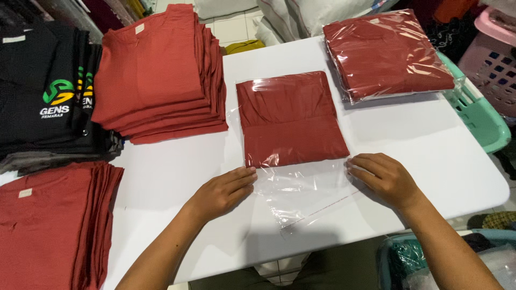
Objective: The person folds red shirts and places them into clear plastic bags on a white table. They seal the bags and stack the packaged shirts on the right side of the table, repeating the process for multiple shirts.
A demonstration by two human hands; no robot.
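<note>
Hands flat, grip loose on the clear bag (301,193): our left hand (223,190) and right hand (384,177) press beside the folded red shirt (293,121) mid-table (177,177). We judge smoothing evenly before folding the flap best; shirt stacks (156,70) crowd the left, near edge close.

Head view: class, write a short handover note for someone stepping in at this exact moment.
Left hand: flat on the table, fingertips at the clear bag's left edge.
Right hand: resting on the bag's right edge.
Folded red shirt: fully inside the clear bag, mid-table.
Done: shirt inserted; bagged red shirts stacked far right.
Left: the bag's open flap lies flat, unsealed; unbagged red stacks wait on the left.
</note>
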